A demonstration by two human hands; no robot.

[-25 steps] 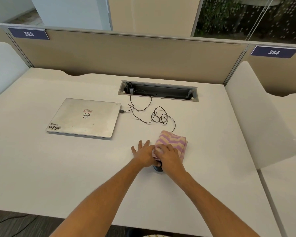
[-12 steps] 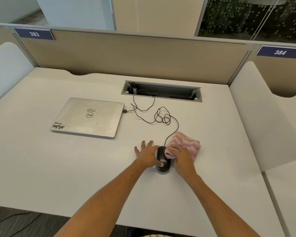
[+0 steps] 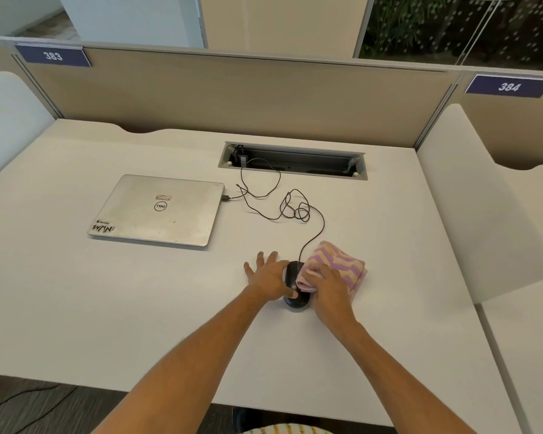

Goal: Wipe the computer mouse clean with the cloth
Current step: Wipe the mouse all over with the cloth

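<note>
A black wired computer mouse [image 3: 293,277] lies on the white desk [image 3: 107,308] near the front middle. My left hand [image 3: 268,277] rests against the mouse's left side, fingers spread, thumb on its rear. A pink and cream striped cloth [image 3: 339,264] is folded against the mouse's right side. My right hand [image 3: 328,288] grips the cloth and presses its edge onto the top right of the mouse. The mouse's right half is hidden by the cloth and hand.
A closed silver laptop [image 3: 157,209] lies to the left. The mouse's black cable [image 3: 276,202] loops between the laptop and a recessed cable tray [image 3: 292,161] at the back. White side panels [image 3: 470,208] and a beige partition [image 3: 232,92] bound the desk.
The cloth and my right hand slid off the top of the mouse to its right side, which uncovered the black mouse. My left hand stayed at the mouse's left side.
</note>
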